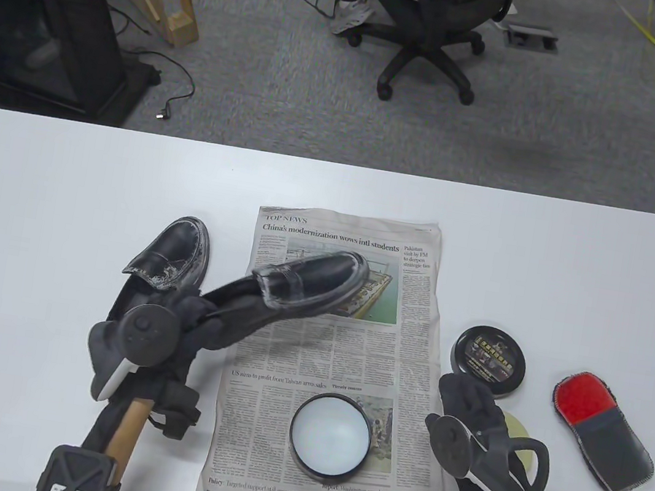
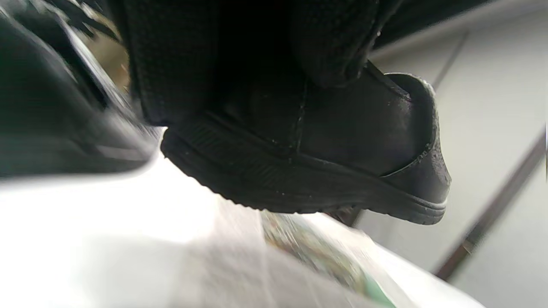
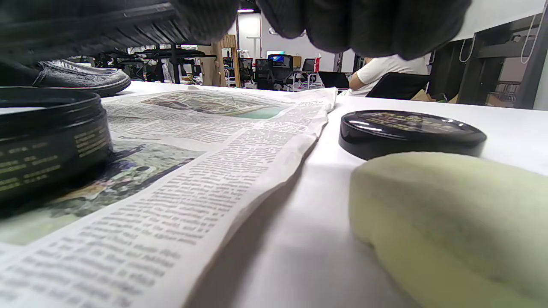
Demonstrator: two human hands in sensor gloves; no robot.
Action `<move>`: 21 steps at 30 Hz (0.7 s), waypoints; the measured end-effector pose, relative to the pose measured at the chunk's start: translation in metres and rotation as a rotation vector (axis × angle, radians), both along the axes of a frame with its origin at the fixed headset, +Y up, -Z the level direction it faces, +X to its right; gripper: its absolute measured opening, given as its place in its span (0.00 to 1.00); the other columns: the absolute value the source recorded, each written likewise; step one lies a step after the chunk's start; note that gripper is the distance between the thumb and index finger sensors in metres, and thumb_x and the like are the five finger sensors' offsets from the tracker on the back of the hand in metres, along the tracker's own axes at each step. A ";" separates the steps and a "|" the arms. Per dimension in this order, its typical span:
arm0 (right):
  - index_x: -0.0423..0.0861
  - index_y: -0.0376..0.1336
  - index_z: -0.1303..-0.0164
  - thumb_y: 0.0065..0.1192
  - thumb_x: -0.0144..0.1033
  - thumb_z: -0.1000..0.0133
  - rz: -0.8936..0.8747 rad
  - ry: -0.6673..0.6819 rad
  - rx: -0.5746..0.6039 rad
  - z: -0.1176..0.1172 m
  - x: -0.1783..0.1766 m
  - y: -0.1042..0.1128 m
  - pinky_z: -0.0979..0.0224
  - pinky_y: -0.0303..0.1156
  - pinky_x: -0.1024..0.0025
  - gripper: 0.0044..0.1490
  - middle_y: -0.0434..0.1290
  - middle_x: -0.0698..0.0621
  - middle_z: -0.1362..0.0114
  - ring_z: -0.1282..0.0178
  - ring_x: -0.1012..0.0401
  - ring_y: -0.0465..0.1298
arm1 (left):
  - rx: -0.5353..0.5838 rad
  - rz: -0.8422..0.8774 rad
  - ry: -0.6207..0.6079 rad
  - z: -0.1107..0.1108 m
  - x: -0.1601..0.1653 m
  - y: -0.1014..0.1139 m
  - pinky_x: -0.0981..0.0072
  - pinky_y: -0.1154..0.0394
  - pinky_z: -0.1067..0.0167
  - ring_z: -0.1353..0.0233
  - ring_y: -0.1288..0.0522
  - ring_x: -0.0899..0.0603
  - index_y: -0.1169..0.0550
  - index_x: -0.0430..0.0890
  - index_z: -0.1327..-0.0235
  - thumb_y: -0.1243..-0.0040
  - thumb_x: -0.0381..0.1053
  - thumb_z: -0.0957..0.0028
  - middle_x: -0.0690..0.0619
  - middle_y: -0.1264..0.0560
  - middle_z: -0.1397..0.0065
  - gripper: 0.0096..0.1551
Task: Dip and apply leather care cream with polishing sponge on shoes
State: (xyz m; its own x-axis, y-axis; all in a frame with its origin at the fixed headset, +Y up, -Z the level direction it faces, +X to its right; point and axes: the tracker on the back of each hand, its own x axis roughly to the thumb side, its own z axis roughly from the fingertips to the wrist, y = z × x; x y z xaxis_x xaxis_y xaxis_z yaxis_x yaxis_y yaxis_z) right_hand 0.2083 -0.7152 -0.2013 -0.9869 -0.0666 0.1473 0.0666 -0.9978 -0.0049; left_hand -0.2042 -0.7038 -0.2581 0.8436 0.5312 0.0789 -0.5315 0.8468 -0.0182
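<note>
My left hand [image 1: 198, 315] grips a black loafer [image 1: 302, 285] by its heel end and holds it tilted above the newspaper [image 1: 407, 332], toe pointing up and right. In the left wrist view my fingers [image 2: 334, 42] wrap its heel [image 2: 342, 141]. A second loafer [image 1: 166, 260], smeared with white cream, lies on the table to the left. The open cream jar [image 1: 329, 435] stands on the paper. My right hand [image 1: 468, 398] hovers over the yellow sponge [image 1: 515, 431], which lies on the table [image 3: 449, 222]; the fingers hold nothing.
The jar's black lid [image 1: 490, 353] lies just right of the newspaper, beyond my right hand. A red and black polishing mitt [image 1: 602, 432] lies at the far right. An office chair [image 1: 430, 26] with a person stands beyond the table's far edge.
</note>
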 end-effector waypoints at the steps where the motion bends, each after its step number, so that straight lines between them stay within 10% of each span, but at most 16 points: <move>1: 0.45 0.48 0.14 0.45 0.54 0.36 -0.002 -0.005 0.001 0.000 0.001 0.000 0.22 0.66 0.48 0.43 0.57 0.40 0.13 0.17 0.40 0.62 | -0.015 -0.015 -0.037 -0.003 0.010 -0.005 0.55 0.16 0.45 0.32 0.25 0.27 0.23 0.48 0.38 0.37 0.52 0.41 0.29 0.30 0.20 0.20; 11: 0.45 0.48 0.14 0.45 0.54 0.36 -0.015 -0.034 -0.018 -0.004 0.006 -0.003 0.22 0.65 0.48 0.43 0.57 0.40 0.13 0.17 0.40 0.62 | -0.083 -0.231 -0.223 -0.012 0.051 -0.035 0.57 0.17 0.42 0.30 0.25 0.29 0.24 0.50 0.38 0.37 0.54 0.42 0.33 0.31 0.18 0.21; 21: 0.44 0.47 0.12 0.44 0.55 0.36 -0.017 -0.190 0.005 -0.018 0.030 0.006 0.22 0.62 0.42 0.45 0.54 0.37 0.12 0.16 0.37 0.59 | 0.022 -0.279 -0.268 -0.009 0.061 -0.021 0.41 0.29 0.28 0.19 0.31 0.37 0.35 0.56 0.20 0.39 0.64 0.45 0.47 0.34 0.12 0.39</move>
